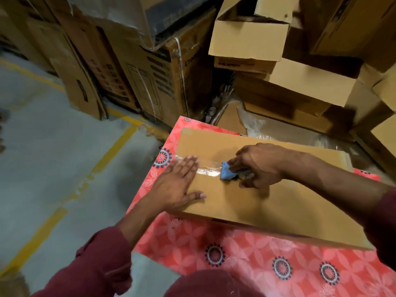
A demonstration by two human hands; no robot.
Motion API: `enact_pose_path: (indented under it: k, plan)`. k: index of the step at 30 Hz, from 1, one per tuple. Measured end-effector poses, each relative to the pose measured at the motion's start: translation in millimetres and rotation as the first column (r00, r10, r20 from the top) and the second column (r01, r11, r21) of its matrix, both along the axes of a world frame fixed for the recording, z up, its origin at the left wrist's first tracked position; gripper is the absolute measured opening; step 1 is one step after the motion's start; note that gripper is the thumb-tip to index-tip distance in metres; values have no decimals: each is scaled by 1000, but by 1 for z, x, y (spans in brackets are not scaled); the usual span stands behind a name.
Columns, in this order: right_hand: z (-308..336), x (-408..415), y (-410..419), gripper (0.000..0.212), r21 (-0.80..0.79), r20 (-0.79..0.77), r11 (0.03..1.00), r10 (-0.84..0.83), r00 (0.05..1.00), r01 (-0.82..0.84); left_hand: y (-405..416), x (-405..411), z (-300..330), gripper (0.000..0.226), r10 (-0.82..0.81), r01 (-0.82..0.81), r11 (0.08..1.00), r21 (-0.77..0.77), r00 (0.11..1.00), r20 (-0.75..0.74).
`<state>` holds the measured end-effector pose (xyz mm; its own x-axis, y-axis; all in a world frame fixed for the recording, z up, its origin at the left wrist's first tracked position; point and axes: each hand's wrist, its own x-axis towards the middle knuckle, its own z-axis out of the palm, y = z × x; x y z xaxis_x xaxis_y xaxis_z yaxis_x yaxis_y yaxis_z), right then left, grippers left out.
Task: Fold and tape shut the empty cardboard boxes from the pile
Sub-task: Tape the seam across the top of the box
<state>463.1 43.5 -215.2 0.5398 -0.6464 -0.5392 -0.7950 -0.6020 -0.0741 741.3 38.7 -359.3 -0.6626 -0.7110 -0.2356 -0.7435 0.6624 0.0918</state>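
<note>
Cardboard box (267, 202) lies flat-topped on the red flowered table cover (235, 260), with the pile of empty boxes (267, 50) beyond its far edge. My left hand (180, 185) rests on the box top near its left end, fingers straight and flat, pressing the start of the clear tape (209, 170) onto the centre seam. My right hand (259, 166), just right of the left along that seam, is curled round the blue tape dispenser (228, 172), its head down on the cardboard. Only a short length of the seam is covered. Judgement: the dispenser should run straight toward the box's right end, held low and under steady tension, while the left palm anchors the start. Risk noted: wandering off the seam or trapping wrinkles.
</note>
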Motion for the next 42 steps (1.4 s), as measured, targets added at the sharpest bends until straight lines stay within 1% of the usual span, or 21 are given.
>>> enact_pose_path:
  k: [2,3,5,7,10,11,14,16,18,21,23,25,27,31,32,34,36,37,39,42]
  plan:
    - [-5,-4,1,63,-33,-26,999,39,999,-40,-3,23,3,122,95,-93,995,-39,995,34]
    - [-8,-7,1,61,-47,-38,997,52,998,-53,-1,22,5,125,126,-122,991,-55,990,68]
    - [-11,-11,0,57,-66,-36,996,64,997,-67,6,-1,7,132,159,-156,987,-39,982,101]
    - [-12,-13,-1,55,-62,-22,996,57,998,-58,12,-30,5,137,179,-179,984,-4,981,71]
    - [-4,-12,-2,44,-41,0,999,-20,1000,20,10,-50,4,127,142,-142,990,-9,990,22]
    - [-2,-10,-1,45,-33,-11,999,-36,999,36,9,-50,1,123,115,-114,993,-32,993,23]
    - [1,-4,2,54,-16,-97,1000,4,995,-6,7,-42,-6,119,68,-66,994,-87,997,22]
    - [3,-8,-1,58,3,-131,1000,-29,991,30,4,-40,-11,120,54,-54,993,-101,999,4]
    - [4,-16,-6,63,-8,-177,999,-54,983,54,4,-39,-12,120,48,-50,993,-106,999,-20]
    - [-4,-37,-6,66,-12,-260,998,-67,963,66,4,-39,-11,119,51,-50,994,-93,999,5]
    - [-6,-56,-1,68,24,-269,996,-76,960,85,4,-38,-11,118,52,-51,994,-92,999,9]
    - [-4,-80,4,58,72,-256,991,-92,962,114,3,-38,-12,118,47,-48,995,-84,999,-18]
    - [1,-102,13,54,114,-215,986,-97,972,124,4,-39,-14,119,48,-50,996,-72,999,-26]
    - [-1,-124,24,50,89,-95,991,-91,991,99,10,-60,-3,126,108,-107,994,-28,994,35]
    - [-2,-126,24,49,84,-77,990,-111,991,117,12,-75,2,128,89,-89,996,-10,994,57]
    - [-8,-127,25,52,62,-54,986,-151,987,154,22,-118,6,126,-28,26,999,25,998,65]
    - [-10,-130,26,58,44,-38,981,-186,982,187,37,-167,5,125,-157,155,986,68,987,31]
    - [-12,-132,26,57,39,-27,978,-202,979,203,44,-186,3,127,-187,185,979,86,982,9]
    - [-12,-137,27,50,42,18,970,-239,971,238,51,-204,-1,127,-181,181,979,89,983,-5]
    - [-12,-142,28,49,48,82,970,-240,967,237,45,-174,-3,119,-152,152,988,17,988,6]
